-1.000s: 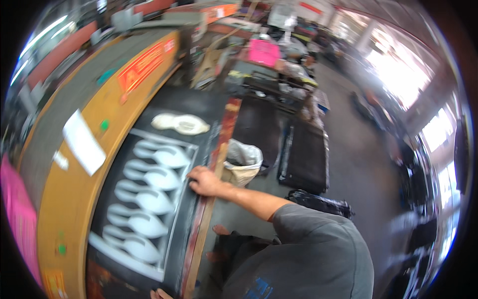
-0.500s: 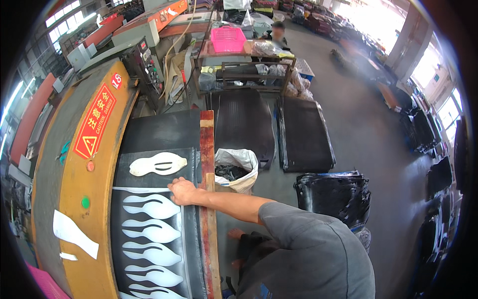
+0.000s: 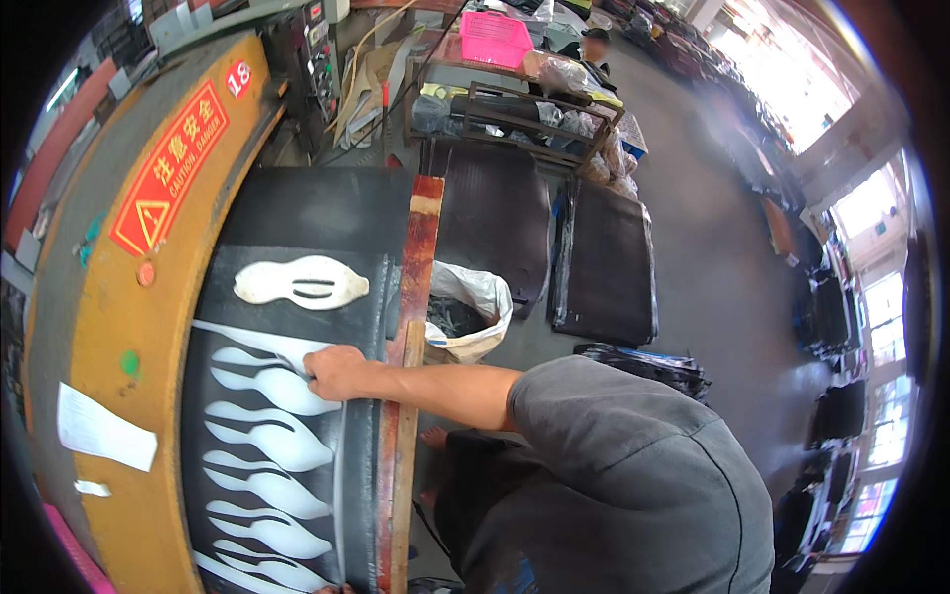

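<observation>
My right hand (image 3: 336, 373) is closed, its fingers pinching the edge of a black sheet (image 3: 213, 391) on the machine's bed. Rows of pale, curved two-pronged shapes (image 3: 287, 445) show in this sheet; whether they are openings or pieces I cannot tell. A pale wedge (image 3: 262, 340) lies along its far edge, beside my fingers. Beyond it, a cream sole-shaped plate (image 3: 302, 283) with two slots rests on another black sheet (image 3: 381, 259). Only fingertips of my left hand (image 3: 332, 590) show at the lower edge, near the sheet's near end; their grip is hidden.
A yellow machine beam (image 3: 148, 327) with green and red buttons stands left of the bed. Along the bed's right side runs a worn wooden rail (image 3: 411, 297). Past it are a white sack of dark scraps (image 3: 485, 297), stacked black sheets (image 3: 609, 262) and a pink basket (image 3: 495, 40). Another person (image 3: 594, 45) is far back.
My right hand has shifted slightly left and nearer with the sheet's edge. The pale strip there has widened into a wedge. Fingertips of my left hand have appeared at the lower edge. The view has shifted.
</observation>
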Available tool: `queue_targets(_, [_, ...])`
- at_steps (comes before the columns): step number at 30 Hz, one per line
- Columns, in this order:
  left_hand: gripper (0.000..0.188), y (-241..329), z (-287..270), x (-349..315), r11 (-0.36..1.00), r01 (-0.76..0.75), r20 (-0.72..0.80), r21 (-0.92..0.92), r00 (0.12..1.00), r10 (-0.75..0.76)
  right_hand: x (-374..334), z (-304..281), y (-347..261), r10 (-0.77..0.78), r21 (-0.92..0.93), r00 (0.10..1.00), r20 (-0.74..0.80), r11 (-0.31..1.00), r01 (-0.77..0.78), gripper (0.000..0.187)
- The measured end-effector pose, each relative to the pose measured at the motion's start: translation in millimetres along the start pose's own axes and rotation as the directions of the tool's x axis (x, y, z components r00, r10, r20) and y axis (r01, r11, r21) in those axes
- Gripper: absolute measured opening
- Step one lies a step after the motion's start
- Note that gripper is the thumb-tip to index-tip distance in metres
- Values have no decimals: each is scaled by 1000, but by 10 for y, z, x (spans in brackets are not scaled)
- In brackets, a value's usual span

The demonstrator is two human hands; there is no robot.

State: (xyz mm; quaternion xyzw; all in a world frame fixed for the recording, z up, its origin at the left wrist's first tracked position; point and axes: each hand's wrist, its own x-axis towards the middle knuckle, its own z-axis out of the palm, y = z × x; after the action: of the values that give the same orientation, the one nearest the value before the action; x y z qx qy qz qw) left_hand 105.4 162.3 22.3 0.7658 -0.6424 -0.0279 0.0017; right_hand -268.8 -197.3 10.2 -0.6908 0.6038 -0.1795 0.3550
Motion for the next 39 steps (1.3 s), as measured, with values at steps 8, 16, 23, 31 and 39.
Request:
queue_targets(8, [39, 118, 149, 46, -18, 486, 370, -874, 639, -674, 42, -124, 110, -20, -139, 999, 50, 990, 27, 38])
queue_targets(16, [31, 482, -795, -705, 929, 79, -103, -361, 987, -124, -927, -1004, 263, 56, 180, 995, 87, 981, -71, 46])
queue_targets(23, [59, 1012, -585, -1839, 802, 212, 215, -559, 971, -107, -2081, -1294, 1057, 323, 168, 895, 309, 907, -385, 33])
queue_targets(31, [44, 315, 24, -992, 752, 387, -159, -533, 827, -539, -1196, -855, 774, -71, -65, 981, -181, 996, 60, 36])
queue_targets(39, [61, 51, 311, -529, 497, 684, 308, -535, 705, -639, -615, -491, 507, 274, 380, 959, 78, 881, -282, 42])
